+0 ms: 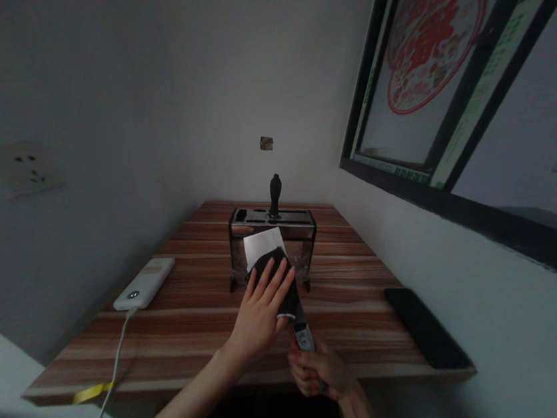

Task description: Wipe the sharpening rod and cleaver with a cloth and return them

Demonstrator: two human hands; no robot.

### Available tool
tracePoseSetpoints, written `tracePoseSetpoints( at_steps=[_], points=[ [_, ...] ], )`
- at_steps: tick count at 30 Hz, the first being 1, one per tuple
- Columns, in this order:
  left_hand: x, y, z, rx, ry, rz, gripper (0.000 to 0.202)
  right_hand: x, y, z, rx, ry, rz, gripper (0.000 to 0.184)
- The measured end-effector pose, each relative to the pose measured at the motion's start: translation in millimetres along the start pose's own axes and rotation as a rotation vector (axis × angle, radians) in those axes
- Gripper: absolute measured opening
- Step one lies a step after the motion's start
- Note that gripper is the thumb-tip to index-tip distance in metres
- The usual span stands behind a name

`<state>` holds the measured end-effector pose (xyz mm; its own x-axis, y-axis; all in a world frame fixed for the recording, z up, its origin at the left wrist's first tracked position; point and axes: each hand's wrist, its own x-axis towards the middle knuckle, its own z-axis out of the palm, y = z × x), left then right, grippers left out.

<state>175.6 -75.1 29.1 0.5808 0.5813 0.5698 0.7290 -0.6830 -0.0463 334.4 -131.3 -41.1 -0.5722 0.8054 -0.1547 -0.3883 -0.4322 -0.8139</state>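
While under dark cloth (268, 266), pale broad cleaver (262, 244).

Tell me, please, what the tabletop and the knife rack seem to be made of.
Tabletop: wood or wood-look laminate, smooth, with striped reddish-brown grain. Knife rack: seemingly clear plastic or glass walls, see-through, under a dark slotted top, perhaps metal.

The bench (191, 273) is striped in brown and reddish lines. The cloth (278, 279) is black, and the knife (263, 244) is seen as white. The rack (305, 239) is clear with a black top, and a black handle (275, 195) is seen too. The power bank (145, 282) and cable (115, 358) are white. The phone (426, 328) is black. A red round pattern (430, 45) is shown inside the black window frame (459, 209).
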Motion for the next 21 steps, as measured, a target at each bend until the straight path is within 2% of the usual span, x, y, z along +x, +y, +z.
tracePoseSetpoints(
  at_steps=[8, 12, 21],
  points=[
    [-24.7, 9.8, 10.3, -0.078, -0.098, 0.142, 0.080, 0.5, -3.6, 3.0, 0.003, 0.050, 0.025, 0.032],
    [-34.7, 12.9, 8.1, -0.145, -0.179, 0.183, 0.079, 1.9, -3.0, 3.5, 0.034, 0.102, 0.023, 0.035],
    [-32.5, 8.3, 4.0, -0.140, -0.187, 0.237, 0.075, 2.8, -1.2, 2.3, 0.015, 0.121, 0.035, 0.031]
  ],
)
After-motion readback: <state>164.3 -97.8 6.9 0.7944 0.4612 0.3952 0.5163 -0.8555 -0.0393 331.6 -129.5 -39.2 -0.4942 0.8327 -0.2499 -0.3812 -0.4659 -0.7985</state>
